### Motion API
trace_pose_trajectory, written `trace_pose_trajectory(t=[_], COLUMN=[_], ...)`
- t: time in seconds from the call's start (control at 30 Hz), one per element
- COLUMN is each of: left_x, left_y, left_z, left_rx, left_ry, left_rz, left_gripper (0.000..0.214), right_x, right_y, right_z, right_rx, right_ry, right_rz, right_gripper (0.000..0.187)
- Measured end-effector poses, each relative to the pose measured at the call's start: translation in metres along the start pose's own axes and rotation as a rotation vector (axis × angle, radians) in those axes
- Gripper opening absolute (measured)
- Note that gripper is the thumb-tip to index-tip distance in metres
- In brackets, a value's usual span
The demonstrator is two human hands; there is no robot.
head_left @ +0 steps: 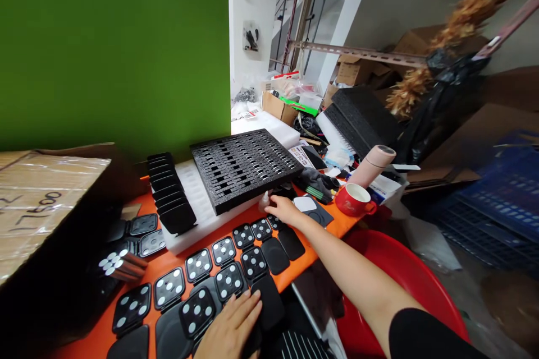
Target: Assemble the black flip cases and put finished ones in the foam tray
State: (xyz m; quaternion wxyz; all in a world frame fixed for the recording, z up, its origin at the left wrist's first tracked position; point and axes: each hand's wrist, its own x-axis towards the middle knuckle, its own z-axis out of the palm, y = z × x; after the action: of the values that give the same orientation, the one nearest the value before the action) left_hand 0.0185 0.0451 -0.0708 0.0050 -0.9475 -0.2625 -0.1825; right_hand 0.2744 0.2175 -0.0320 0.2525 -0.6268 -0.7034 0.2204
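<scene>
My left hand [231, 322] lies with its fingers stretched out and close together over the near row of open black square cases, its fingertips beside a plain black lid [267, 303]. Several cases, such as one near the middle [228, 280], carry white round dots on one half. My right hand [284, 210] reaches to the far end of the rows, thumb and fingers closed around a small whitish, pointed thing [264, 202]. What this is exactly, I cannot tell. Just beyond it, a black slotted foam tray [248, 165] rests on white foam [185, 238].
Black flat pieces [170, 193] stand lined up on the foam's left. Rods with silvery ends [122, 263] lie at the left, near a cardboard box [46, 190]. To the right are a red mug [353, 200], a pink bottle [373, 165] and a red basin [400, 269] below the orange table edge.
</scene>
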Motion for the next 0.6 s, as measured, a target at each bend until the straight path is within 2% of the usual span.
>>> trace_pose_trajectory(t=[0.13, 0.27, 0.47, 0.6], left_x=[0.001, 0.001, 0.002, 0.002], left_y=[-0.001, -0.001, 0.002, 0.002], left_z=[-0.001, -0.004, -0.004, -0.004], left_rx=[0.055, 0.058, 0.052, 0.05], left_ry=[0.039, 0.044, 0.035, 0.028], left_rz=[0.024, 0.02, 0.006, -0.001], left_gripper=[0.062, 0.061, 0.064, 0.064], right_x=[-0.004, -0.005, 0.002, 0.004], right_y=[0.015, 0.029, 0.027, 0.026], right_z=[-0.018, -0.035, -0.033, -0.032], right_rx=[-0.174, -0.391, -0.639, -0.771], right_ry=[0.03, 0.029, -0.104, -0.172], right_rz=[0.027, 0.05, -0.018, -0.096], right_gripper=[0.028, 0.025, 0.031, 0.024])
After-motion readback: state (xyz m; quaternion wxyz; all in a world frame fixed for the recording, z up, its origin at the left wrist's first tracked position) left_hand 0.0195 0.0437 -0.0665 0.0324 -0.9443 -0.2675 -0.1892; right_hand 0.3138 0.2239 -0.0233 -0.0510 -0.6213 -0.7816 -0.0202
